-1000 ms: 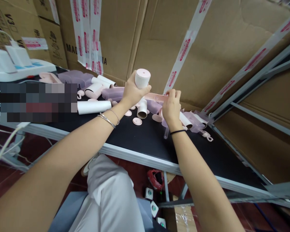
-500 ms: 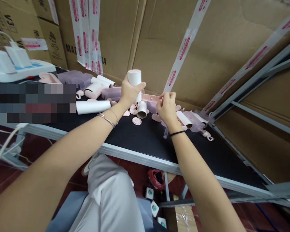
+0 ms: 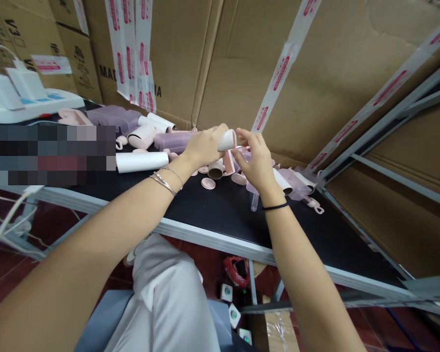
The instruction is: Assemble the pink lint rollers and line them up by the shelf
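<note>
My left hand is wrapped round a white roller tube with a pink end cap, now tipped on its side and pointing right. My right hand meets it from the right, fingers curled at the tube's end and against a pink handle piece that hangs just below. Both hands hover low over the black table, amid loose pink caps and an open white tube.
A long white roller lies left of my hands, with purple covers and more rollers behind. White rollers and purple pieces lie at the right. Cardboard boxes wall the back. A white machine sits far left.
My left hand has lowered the white tube from upright and raised to lying sideways near the table. My right hand moved in to its end, and the pink handle swung down.
</note>
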{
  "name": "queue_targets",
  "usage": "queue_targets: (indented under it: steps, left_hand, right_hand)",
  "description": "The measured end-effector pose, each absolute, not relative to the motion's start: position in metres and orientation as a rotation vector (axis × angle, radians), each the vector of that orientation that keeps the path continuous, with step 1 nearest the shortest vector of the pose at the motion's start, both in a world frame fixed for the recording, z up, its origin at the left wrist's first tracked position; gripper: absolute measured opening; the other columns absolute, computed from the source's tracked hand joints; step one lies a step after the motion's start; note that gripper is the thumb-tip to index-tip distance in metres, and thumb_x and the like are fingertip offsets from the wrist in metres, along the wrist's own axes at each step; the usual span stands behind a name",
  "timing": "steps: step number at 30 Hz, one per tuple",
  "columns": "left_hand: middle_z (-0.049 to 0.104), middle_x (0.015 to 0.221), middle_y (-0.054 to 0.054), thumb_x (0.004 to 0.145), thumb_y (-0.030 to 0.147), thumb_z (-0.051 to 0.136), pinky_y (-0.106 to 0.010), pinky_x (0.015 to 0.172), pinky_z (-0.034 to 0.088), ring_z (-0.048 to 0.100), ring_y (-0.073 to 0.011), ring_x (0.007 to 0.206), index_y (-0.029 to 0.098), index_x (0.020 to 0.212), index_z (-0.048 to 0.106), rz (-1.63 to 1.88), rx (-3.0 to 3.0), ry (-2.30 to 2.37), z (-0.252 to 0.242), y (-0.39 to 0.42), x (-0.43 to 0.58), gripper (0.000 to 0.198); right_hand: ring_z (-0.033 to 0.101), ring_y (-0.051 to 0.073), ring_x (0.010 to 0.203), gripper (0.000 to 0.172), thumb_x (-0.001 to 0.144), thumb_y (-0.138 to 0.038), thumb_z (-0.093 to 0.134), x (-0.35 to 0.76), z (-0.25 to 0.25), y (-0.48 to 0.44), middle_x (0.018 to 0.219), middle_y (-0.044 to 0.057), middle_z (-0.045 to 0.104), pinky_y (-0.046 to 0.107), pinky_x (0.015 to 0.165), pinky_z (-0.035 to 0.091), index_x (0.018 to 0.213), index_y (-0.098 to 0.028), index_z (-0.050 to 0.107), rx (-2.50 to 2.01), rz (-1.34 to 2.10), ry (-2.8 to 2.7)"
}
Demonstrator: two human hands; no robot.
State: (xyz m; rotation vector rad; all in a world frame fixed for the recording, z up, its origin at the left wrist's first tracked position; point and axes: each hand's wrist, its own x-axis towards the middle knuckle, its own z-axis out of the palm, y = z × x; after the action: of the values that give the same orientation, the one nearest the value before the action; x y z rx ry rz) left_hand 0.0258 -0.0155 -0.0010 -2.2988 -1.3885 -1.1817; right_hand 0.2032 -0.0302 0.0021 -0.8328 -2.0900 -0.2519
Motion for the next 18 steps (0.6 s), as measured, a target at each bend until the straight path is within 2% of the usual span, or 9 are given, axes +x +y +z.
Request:
queue_targets:
  steps: [9,15,18]
  left_hand:
    - [0.068,0.111,-0.012,0.081,0.02,0.056,-0.033,0.082,0.046,0.065,-0.0259,0.101,0.017,0.119,0.057,-0.754,-2.311,-1.321,0.0051,-0.0188,0.0194,0.038]
    - [0.069,0.103,-0.01,0.08,0.017,0.055,-0.033,0.08,0.046,0.067,-0.0249,0.095,0.018,0.117,0.058,-0.675,-2.329,-1.32,0.0041,-0.0186,0.0203,0.037]
    - [0.07,0.103,-0.008,0.081,0.019,0.055,-0.031,0.079,0.046,0.067,-0.0233,0.095,0.02,0.115,0.058,-0.673,-2.346,-1.349,0.0047,-0.02,0.0205,0.034]
  right_hand:
    - [0.062,0.023,0.107,0.046,0.083,-0.02,0.059,0.2091,-0.0017,-0.0249,0.125,0.01,0.061,0.043,0.094,0.051,0.129,-0.024,0.054,-0.827,-0.092,-2.182]
    - [0.066,0.022,0.102,0.041,0.079,-0.018,0.063,0.2092,0.0014,-0.0271,0.115,0.008,0.068,0.043,0.094,0.052,0.119,-0.021,0.059,-0.853,-0.025,-2.205]
    - [0.067,0.022,0.097,0.029,0.08,-0.02,0.062,0.2095,0.0021,-0.0285,0.106,0.008,0.071,0.042,0.09,0.053,0.108,-0.02,0.062,-0.896,-0.025,-2.173]
